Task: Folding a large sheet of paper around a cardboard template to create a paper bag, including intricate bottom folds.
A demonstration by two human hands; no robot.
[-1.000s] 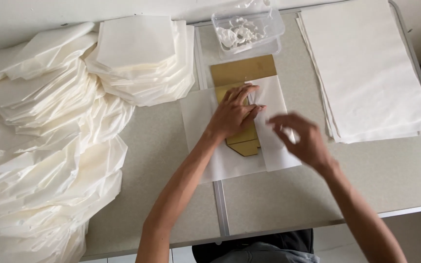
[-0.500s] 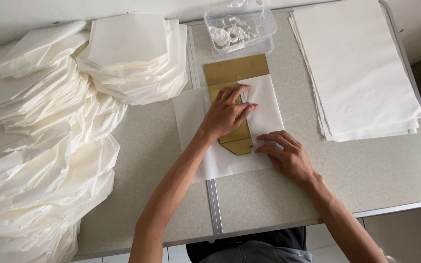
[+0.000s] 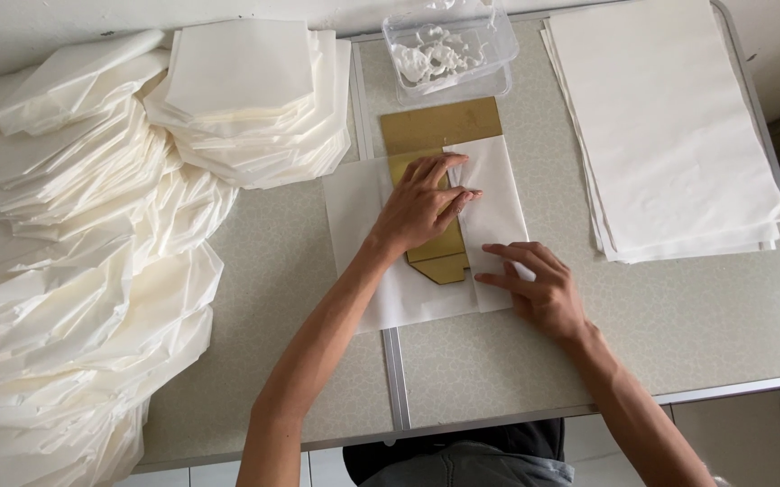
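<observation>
A speckled grey folding table (image 3: 300, 271) (metal-edged) stands on pale floor tiles (image 3: 724, 424).

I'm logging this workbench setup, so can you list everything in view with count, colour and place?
sheet: one, white, table centre, under both hands
template: one, tan, partly under the sheet
tub: one, clear, white bits inside, top centre
flat stack: one, white, right
folded stack: one, white, top left
heap: one, white, left
table: one, grey speckled
left hand: pressing the template
right hand: on the sheet's lower right
</observation>
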